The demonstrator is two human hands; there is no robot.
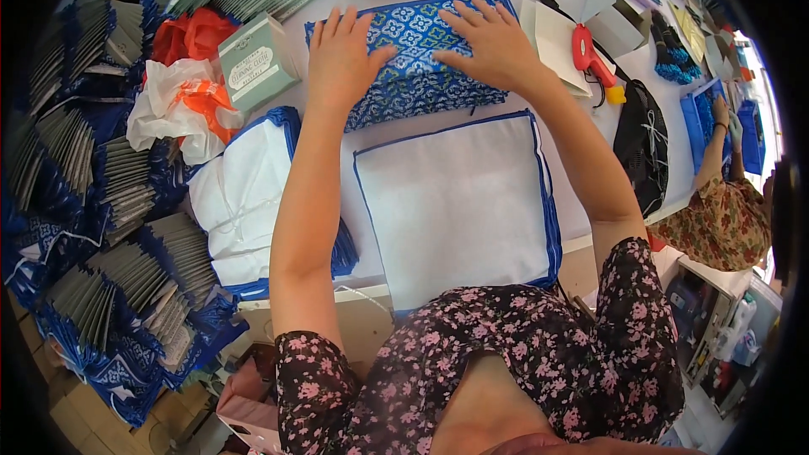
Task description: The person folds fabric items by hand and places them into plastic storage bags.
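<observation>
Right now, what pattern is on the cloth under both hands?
White flower-like motifs on blue cloth; head view shows it.

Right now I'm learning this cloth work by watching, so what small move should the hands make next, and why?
Probably press the blue patterned cloth flat, sliding both palms outward: the left hand and right hand lie on it near opposite ends, fingers spread, and it appears folded, with a crease running across between them.
</observation>
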